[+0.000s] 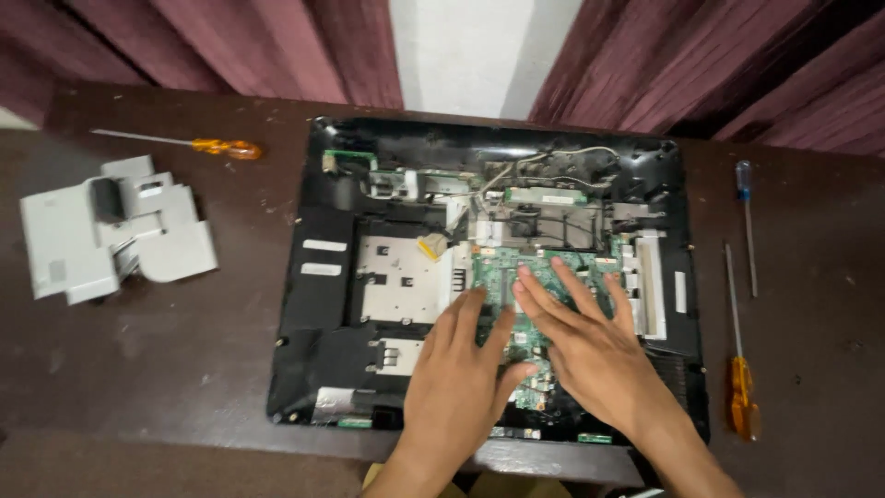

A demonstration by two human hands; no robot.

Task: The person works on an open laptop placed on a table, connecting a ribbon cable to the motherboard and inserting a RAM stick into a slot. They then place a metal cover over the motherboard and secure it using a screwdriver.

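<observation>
Now my left hand (458,383) and right hand (590,346) lie flat, fingers spread, gripping nothing, pressing on the green circuit board (516,277) inside the opened black computer case (313,304); farther off, screwdrivers lie on the table (138,369).

Head camera looks steeply down, fairly close, over the table (138,369), perhaps slightly tilted.

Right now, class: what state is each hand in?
Left hand: open, flat on the green circuit board, holding nothing.
Right hand: open, fingers spread on the same board.
</observation>
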